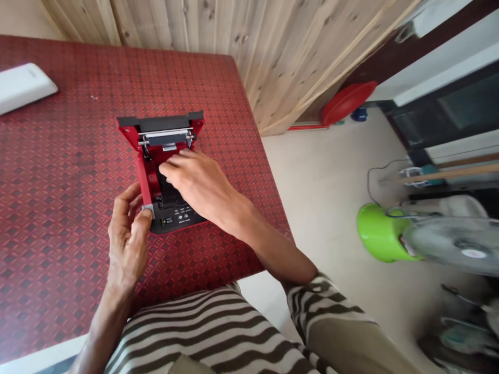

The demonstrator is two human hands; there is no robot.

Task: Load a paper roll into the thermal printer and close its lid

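A red and black label printer (145, 179) stands on the table with its lid (166, 124) raised at the back, showing a roller and a metal bar inside. Small buttons and printed symbols line its black front panel (183, 217). My left hand (128, 228) grips the front left corner, thumb on top of a grey piece there and fingers against the side. Over the open compartment, my right hand (202, 182) reaches in with bent, closed fingers. Its fingertips are partly hidden, so what they hold, if anything, does not show.
The red patterned table (70, 208) ends at an edge to my right. A white object (27, 85) lies at its far left. Wooden panelling (187, 26) rises behind. On the floor to the right stand a green bucket (380, 234) and a fan (456, 244).
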